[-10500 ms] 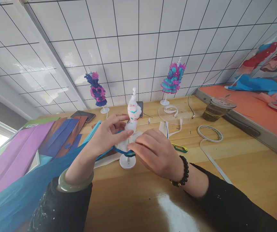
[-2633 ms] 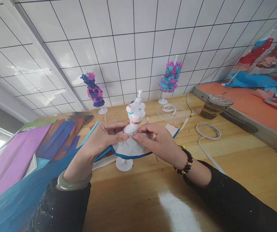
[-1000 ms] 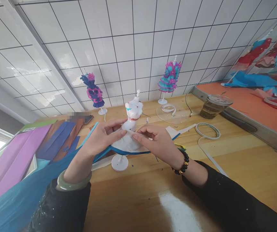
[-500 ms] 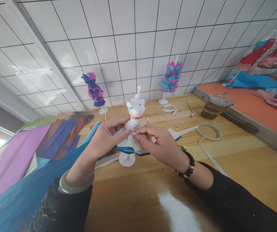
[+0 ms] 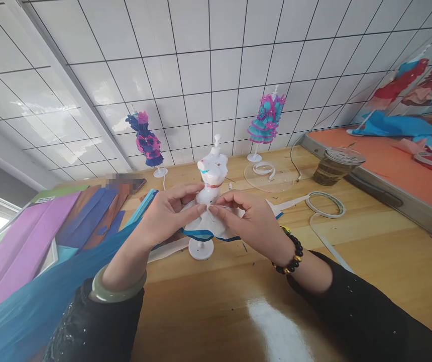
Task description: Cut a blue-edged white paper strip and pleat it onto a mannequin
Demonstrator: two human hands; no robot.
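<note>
A small white dress-form mannequin [image 5: 215, 168] stands upright on a round white base [image 5: 201, 249] in front of me. Around its hips flares a white skirt [image 5: 208, 222] with a blue-edged hem. My left hand [image 5: 173, 208] comes in from the left, thumb and fingers closed on the skirt's upper edge. From the other side my right hand [image 5: 244, 213] pinches the same edge, its thumb and forefinger close to my left thumb at the front. The fingertips hide the exact spot of material between them.
Blue crepe paper [image 5: 65, 281] and purple sheets [image 5: 31, 241] lie at left. Two dressed mannequins, navy-pink [image 5: 147, 138] and teal-pink [image 5: 266, 120], stand by the tiled wall. At right are a tape roll [image 5: 325, 204], a cup of brown liquid [image 5: 336, 166] and an orange board [image 5: 389, 166].
The mannequin and skirt have shifted slightly to the right, and its base with them. My right hand has moved a little, its fingertips still at the skirt's top edge.
</note>
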